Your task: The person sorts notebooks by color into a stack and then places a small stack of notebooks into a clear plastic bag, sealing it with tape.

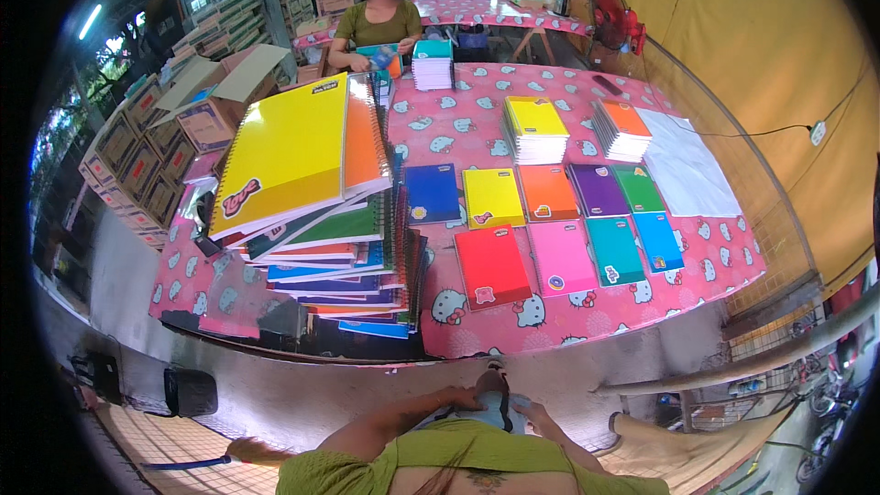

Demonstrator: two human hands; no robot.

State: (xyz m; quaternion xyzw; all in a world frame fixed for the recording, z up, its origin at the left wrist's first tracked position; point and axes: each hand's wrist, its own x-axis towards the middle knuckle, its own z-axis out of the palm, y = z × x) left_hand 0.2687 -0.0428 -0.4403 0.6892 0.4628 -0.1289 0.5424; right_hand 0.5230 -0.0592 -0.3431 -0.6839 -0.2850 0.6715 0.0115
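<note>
Both my hands are low at my body, in front of the table's near edge. My left hand (466, 398) and my right hand (528, 409) lie against light blue cloth (500, 413) at my lap; their fingers are too small and partly hidden to read. On the table, a tall uneven stack of spiral notebooks, topped by a yellow notebook (284, 151), rises at the left. Single notebooks lie flat in rows to its right: among them a dark blue notebook (431, 194), a red notebook (493, 266), a pink notebook (562, 258) and a teal notebook (615, 250).
Smaller piles, a yellow-topped notebook pile (535, 130) and an orange-topped notebook pile (622, 130), stand behind the rows, near a white sheet (687, 165). Across the pink patterned table (403, 119), a person (378, 23) handles notebooks. Cardboard boxes (206, 119) stand left; a red fan (612, 18) far right.
</note>
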